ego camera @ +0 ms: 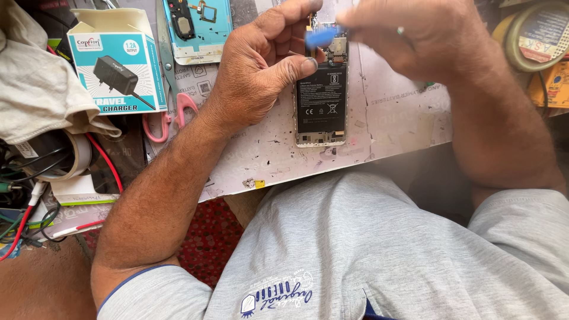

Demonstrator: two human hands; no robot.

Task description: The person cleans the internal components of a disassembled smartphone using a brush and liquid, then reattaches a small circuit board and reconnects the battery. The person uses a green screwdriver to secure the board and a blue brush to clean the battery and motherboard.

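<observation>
Two hands work over an opened smartphone with a black battery and bare circuit board (320, 89), lying back-up on our scuffed white table (391, 118). Our left hand (255, 71) steadies its upper edge, thumb and fingers pressed to it. Our right hand (415, 35), blurred, pinches a small blue plastic pry tool (320, 38) over the board. Pink-handled scissors (172, 112) lie nearby.

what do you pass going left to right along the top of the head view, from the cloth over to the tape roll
Crumpled pale cloth → charger box → pink-handled scissors → left hand → opened phone → right hand, blurred, holding a blue tool → tape roll.
</observation>
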